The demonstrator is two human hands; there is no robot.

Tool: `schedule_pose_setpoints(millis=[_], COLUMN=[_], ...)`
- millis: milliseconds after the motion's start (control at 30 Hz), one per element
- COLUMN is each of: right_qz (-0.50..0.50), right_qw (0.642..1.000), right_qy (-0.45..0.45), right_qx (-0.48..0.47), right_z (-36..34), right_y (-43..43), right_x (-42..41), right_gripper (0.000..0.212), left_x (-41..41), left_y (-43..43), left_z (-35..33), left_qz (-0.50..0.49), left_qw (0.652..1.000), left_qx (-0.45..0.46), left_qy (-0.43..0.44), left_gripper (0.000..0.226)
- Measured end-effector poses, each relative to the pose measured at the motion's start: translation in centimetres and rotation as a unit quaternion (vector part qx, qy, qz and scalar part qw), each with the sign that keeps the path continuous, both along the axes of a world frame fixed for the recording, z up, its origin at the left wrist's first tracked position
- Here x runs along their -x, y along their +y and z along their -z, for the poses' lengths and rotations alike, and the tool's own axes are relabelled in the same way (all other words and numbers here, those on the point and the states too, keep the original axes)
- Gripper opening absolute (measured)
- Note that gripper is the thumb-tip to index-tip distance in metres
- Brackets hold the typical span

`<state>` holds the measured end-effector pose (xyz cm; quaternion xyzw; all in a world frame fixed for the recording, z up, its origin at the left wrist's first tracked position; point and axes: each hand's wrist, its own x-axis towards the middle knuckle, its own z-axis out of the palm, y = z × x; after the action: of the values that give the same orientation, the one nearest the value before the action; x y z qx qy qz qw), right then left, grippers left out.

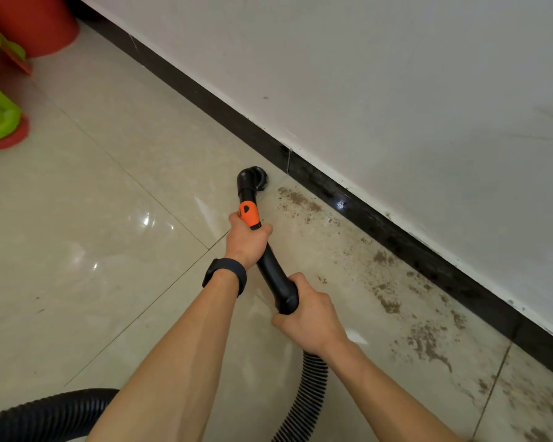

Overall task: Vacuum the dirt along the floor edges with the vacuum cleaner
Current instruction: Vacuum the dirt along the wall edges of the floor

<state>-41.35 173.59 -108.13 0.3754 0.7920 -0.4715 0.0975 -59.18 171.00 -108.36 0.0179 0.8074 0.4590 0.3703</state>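
Brown dirt (pixel 423 341) lies in many scattered patches beside the black skirting (pixel 396 226), from the nozzle (pixel 253 178) back toward me. I judge most of this edge is left to do, and only the tiles past the nozzle look clean. One vacuum wand (pixel 273 280), one hose (pixel 310 393), two hands: my left hand (pixel 246 240) grips just below the orange collar (pixel 249 213), and my right hand (pixel 310 320) grips the wand's rear end.
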Motion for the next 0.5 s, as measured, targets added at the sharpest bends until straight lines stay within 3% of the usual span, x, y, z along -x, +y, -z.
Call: schedule_pose_setpoints(millis=[333,500], right_qz=[-0.022,-0.01], right_qw=[1.0,1.0], right_qy=[-0.003,-0.005], right_qx=[0.016,0.014], right_z=[-0.4,-0.7], right_y=[-6.2,-7.0], right_x=[-3.3,-5.4], right_gripper=[0.041,0.041], left_x=[-2.7,-5.0], left_y=[-6.7,-7.3], left_z=[-0.5,-0.7], left_qz=[0.001,-0.006], left_qw=[0.999,0.999], left_qx=[0.02,0.013], left_qy=[-0.042,-0.029], left_gripper=[0.06,0.048])
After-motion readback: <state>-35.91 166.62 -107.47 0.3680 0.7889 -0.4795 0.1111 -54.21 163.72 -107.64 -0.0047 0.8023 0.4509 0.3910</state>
